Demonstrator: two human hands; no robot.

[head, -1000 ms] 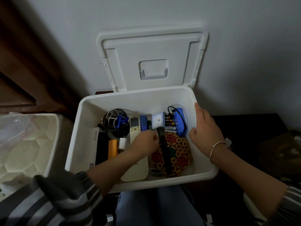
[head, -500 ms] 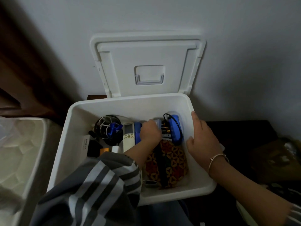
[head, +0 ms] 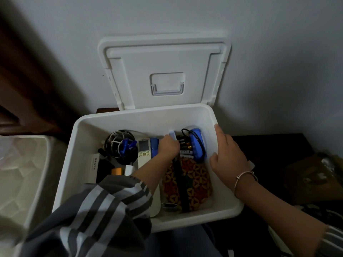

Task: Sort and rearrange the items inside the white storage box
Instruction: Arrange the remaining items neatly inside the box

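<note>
The white storage box (head: 227, 206) stands open, and its lid (head: 165, 71) leans on the wall behind. My left hand (head: 168, 148) reaches into the back of the box and grips a small white and blue box (head: 172, 135). Beside it lie a blue battery charger (head: 197, 145) with batteries, a white remote (head: 143, 149) and a black mini fan (head: 120, 145) with a coiled cable. A patterned pouch (head: 194, 182) lies in front with a black strip across it. My right hand (head: 228, 156) rests flat on the right rim, thumb inside.
At the box's left side sit a white carton (head: 94, 168), a black item (head: 104, 171), an orange piece (head: 117, 171) and a white adapter (head: 129, 169). A pale quilted container (head: 20, 173) stands to the left. A dark surface with a brown object (head: 313, 175) lies on the right.
My left hand moved from the pouch's near end to the back of the box and closed round the small white and blue box. The right hand stayed on the rim.
</note>
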